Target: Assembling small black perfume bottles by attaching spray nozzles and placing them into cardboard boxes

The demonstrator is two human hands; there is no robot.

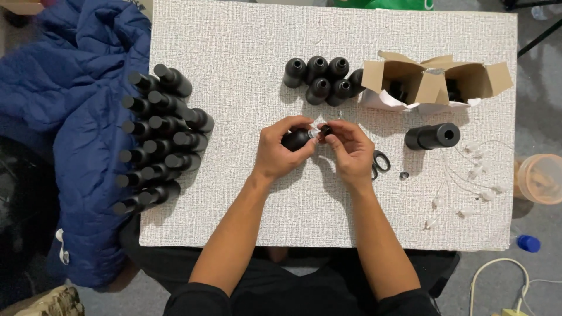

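1. White, rough-textured table (246, 210) fills the middle of the head view, with a grey floor around it and a blue jacket (76, 117) heaped against its left edge.
2. At the table's centre the left hand (280, 149) is wrapped around a small black bottle (295, 139) lying on its side, neck pointing right.
3. The right hand (349, 149) meets it at the neck, thumb and fingertips pinched on a small black cap (325, 130) with a pale fitting just beside it; both hands are closed on what they hold.
4. To the left, many capped black bottles (161, 140) lie in stacked rows near the jacket.
5. Behind the hands, a cluster of uncapped black bottles (322, 79) stands upright, touching one another.
6. Just right of that cluster sits an open cardboard box (433, 82), flaps raised, with dark things inside that I cannot make out.
7. A black cylinder (433, 136) lies on its side in front of the box.
8. Scissors (379, 162) with black handles peek out beside the right wrist, and a small black ring (404, 175) lies near them.
9. Thin white tubes (468, 181) are scattered toward the table's right edge.
10. An orange-tinted plastic cup (541, 178) sits just off the right edge, and a blue cap (528, 243) lies on the floor.
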